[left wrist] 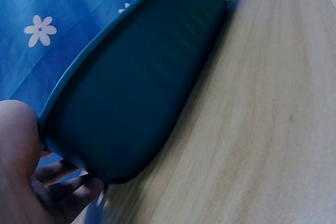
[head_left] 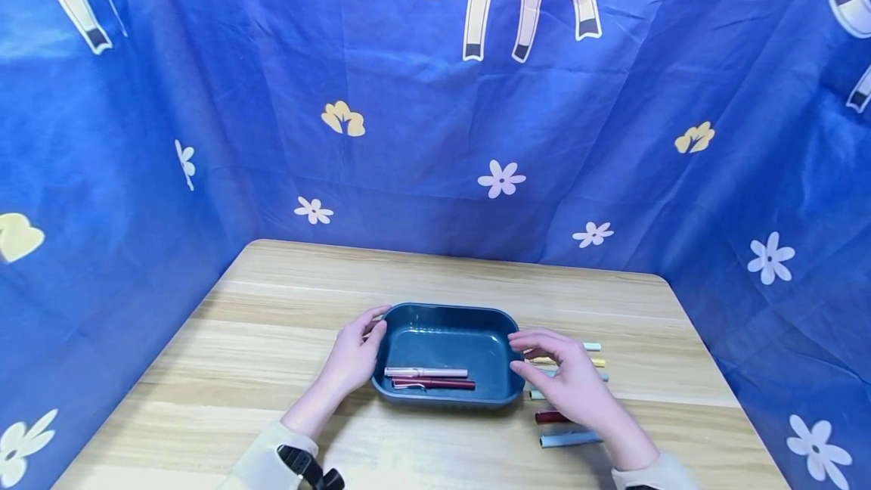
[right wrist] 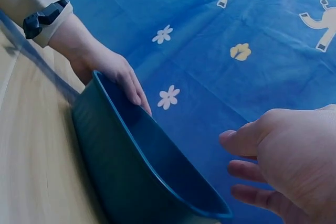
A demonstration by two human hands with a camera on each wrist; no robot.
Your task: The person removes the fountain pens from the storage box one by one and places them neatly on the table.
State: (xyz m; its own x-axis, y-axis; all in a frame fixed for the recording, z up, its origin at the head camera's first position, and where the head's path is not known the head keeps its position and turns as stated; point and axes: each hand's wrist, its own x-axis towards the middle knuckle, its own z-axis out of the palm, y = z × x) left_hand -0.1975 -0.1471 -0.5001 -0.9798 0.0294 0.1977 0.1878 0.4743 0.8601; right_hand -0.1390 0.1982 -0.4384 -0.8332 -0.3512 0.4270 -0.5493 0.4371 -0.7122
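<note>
A dark teal plastic box (head_left: 442,344) with rounded corners stands on the table, and its open top faces up. Inside, near the front wall, lie a pale lilac pen (head_left: 435,373) and a dark red pen (head_left: 438,383), side by side. My left hand (head_left: 355,354) holds the box's left end, thumb at the rim and fingers low against the outside wall. At the right end my right hand (head_left: 571,380) hovers by the rim, thumb and fingers spread apart with nothing between them; the right wrist view shows a gap to the box.
Several pens lie in a column right of the box, partly under my right hand, among them a yellow pen (head_left: 599,362) and a blue pen (head_left: 570,438). The wooden table (head_left: 272,308) has blue printed cloth (head_left: 422,195) behind it and along both sides.
</note>
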